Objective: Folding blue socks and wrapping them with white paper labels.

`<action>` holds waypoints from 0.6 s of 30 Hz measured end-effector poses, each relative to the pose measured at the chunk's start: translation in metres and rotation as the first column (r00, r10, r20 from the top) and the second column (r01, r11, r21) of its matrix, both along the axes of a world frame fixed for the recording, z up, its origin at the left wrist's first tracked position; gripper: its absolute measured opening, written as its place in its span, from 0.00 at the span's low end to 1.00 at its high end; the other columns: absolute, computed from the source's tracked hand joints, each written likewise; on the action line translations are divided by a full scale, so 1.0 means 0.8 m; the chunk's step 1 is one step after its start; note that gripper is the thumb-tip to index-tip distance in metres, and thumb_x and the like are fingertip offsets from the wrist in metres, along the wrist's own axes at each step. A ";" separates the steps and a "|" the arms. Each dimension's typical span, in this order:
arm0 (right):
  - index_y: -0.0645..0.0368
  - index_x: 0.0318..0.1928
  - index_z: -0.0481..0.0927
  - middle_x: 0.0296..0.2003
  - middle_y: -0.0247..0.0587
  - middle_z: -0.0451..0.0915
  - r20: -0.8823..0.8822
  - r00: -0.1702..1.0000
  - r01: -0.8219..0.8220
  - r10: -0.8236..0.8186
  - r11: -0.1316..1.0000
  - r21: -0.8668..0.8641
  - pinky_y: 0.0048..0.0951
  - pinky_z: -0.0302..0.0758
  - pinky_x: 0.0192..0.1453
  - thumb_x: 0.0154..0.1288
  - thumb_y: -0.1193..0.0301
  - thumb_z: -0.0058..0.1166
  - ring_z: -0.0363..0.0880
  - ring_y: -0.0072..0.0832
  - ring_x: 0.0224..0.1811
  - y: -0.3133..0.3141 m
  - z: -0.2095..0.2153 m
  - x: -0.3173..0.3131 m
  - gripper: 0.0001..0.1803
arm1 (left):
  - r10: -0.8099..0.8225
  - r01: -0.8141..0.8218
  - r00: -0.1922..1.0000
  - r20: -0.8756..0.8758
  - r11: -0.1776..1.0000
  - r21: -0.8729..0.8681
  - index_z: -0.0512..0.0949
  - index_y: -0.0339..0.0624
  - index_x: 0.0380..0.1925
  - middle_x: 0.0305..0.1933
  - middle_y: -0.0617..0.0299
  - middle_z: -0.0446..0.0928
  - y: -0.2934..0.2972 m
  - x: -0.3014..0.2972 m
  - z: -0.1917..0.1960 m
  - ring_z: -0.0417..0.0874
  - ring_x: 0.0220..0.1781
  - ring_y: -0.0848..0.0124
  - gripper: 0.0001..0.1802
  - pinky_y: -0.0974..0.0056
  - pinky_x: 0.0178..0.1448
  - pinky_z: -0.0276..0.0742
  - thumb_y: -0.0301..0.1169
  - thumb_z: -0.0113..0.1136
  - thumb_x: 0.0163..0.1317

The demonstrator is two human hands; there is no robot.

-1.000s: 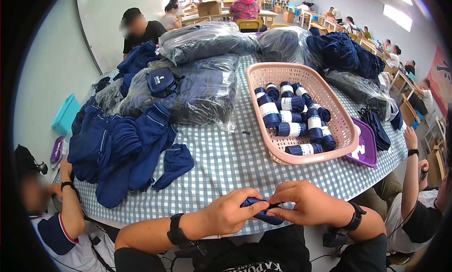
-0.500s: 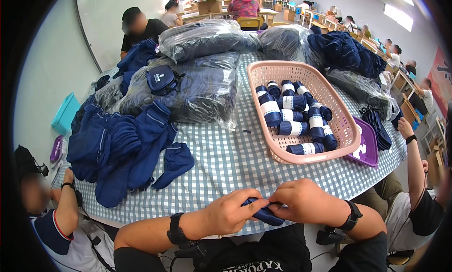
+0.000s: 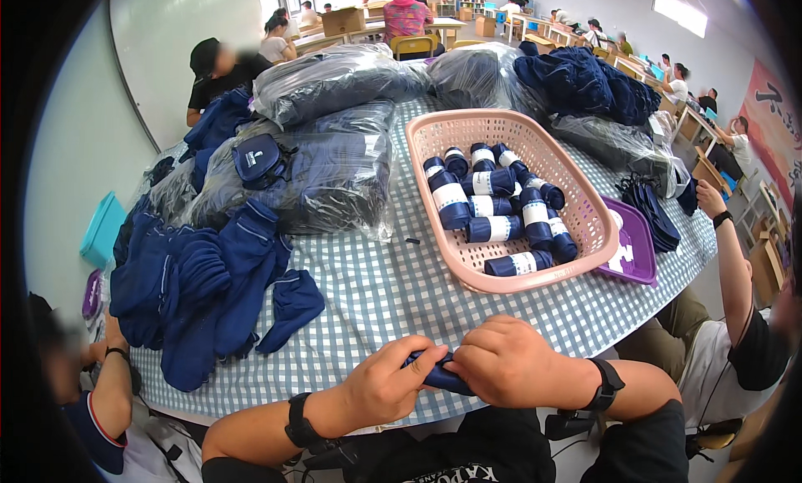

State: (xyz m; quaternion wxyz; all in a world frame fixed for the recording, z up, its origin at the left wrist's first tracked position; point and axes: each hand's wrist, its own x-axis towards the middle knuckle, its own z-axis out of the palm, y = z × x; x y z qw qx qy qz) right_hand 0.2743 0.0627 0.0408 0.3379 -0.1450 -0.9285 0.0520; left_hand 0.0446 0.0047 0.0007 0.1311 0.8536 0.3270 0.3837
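Both my hands meet at the near edge of the checked table, pinching one rolled dark blue sock between them. My left hand grips its left end, my right hand wraps its right part. Just beyond stands a pink plastic basket holding several rolled blue socks with white paper bands. Loose blue socks lie piled to my left.
Clear plastic bags of dark blue socks crowd the table's middle and far side. A purple tray lies right of the basket. Co-workers sit around the table: an arm at the left, another at the right.
My hands have stayed at the table edge, shifting only slightly while working the sock roll. The arm of the person on the right has lifted a little.
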 end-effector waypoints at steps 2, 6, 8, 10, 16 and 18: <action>0.60 0.30 0.77 0.27 0.38 0.74 0.023 0.999 -0.040 0.039 0.999 0.028 0.37 0.73 0.36 0.53 0.72 0.65 0.77 0.35 0.28 -0.003 -0.004 -0.001 0.08 | 0.012 -0.012 1.000 -0.018 1.000 0.010 0.77 0.28 0.60 0.53 0.44 0.76 -0.001 0.002 0.001 0.85 0.45 0.54 0.32 0.58 0.47 0.85 0.14 0.67 0.50; 0.60 0.32 0.81 0.30 0.37 0.78 0.064 0.997 -0.040 0.038 0.999 0.036 0.34 0.72 0.35 0.51 0.75 0.69 0.78 0.32 0.28 -0.014 -0.002 0.002 0.09 | 0.049 -0.052 0.996 -0.070 0.997 -0.049 0.78 0.31 0.62 0.52 0.45 0.76 -0.006 0.005 0.009 0.85 0.45 0.56 0.33 0.58 0.48 0.85 0.13 0.62 0.51; 0.61 0.34 0.82 0.31 0.36 0.78 0.116 0.993 0.003 -0.010 0.998 0.059 0.34 0.72 0.37 0.50 0.75 0.68 0.79 0.31 0.30 -0.020 -0.002 0.004 0.10 | 0.028 -0.036 0.997 -0.078 0.995 -0.093 0.78 0.33 0.63 0.52 0.46 0.76 -0.005 0.005 0.008 0.86 0.45 0.56 0.34 0.58 0.48 0.86 0.12 0.60 0.51; 0.61 0.33 0.81 0.30 0.37 0.75 0.093 0.995 0.025 -0.029 0.999 0.047 0.35 0.71 0.38 0.49 0.73 0.66 0.77 0.33 0.30 -0.024 -0.008 0.005 0.10 | 0.015 -0.021 0.998 -0.053 0.994 -0.111 0.81 0.38 0.60 0.52 0.47 0.77 -0.003 0.006 0.004 0.86 0.45 0.56 0.32 0.59 0.48 0.86 0.12 0.60 0.51; 0.63 0.37 0.80 0.32 0.41 0.76 -0.050 0.995 0.072 -0.082 0.981 -0.179 0.37 0.73 0.41 0.59 0.70 0.68 0.77 0.38 0.32 -0.050 -0.004 0.029 0.12 | 0.056 -0.045 0.997 0.050 0.979 -0.198 0.85 0.41 0.56 0.52 0.49 0.77 -0.006 0.005 0.004 0.86 0.45 0.57 0.30 0.58 0.48 0.86 0.10 0.60 0.51; 0.62 0.39 0.82 0.31 0.43 0.78 -0.151 0.973 -0.222 0.174 0.885 -0.410 0.36 0.73 0.39 0.63 0.70 0.67 0.79 0.37 0.34 -0.063 -0.029 0.064 0.10 | 0.036 -0.034 0.999 0.011 0.983 -0.178 0.85 0.41 0.55 0.52 0.48 0.76 -0.006 0.002 0.007 0.86 0.45 0.56 0.30 0.59 0.48 0.86 0.10 0.61 0.50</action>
